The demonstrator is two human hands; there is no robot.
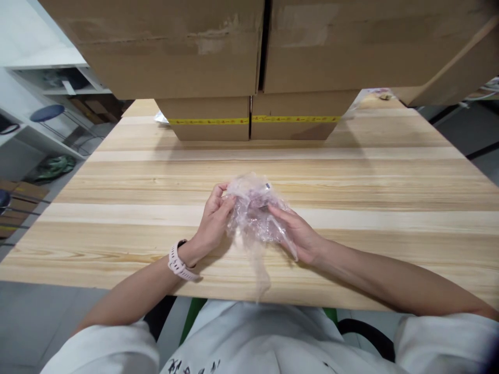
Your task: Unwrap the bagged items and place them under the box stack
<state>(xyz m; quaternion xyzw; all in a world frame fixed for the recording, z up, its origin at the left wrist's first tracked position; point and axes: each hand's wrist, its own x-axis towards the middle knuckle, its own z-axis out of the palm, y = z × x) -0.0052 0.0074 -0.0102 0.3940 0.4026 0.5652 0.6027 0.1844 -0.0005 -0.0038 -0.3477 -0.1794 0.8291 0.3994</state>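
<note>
- While the left hand is pinching one side of the crumpled clear plastic film, the right hand is gripping the other, thumb on top.
- Between them, the film is bunching over the middle of the wooden table, one loose strip trailing toward the near edge.
- If the hands pull unevenly, this thin-looking film is risking a tear.
- Farther back, stacked cardboard boxes are standing on the table.
</note>
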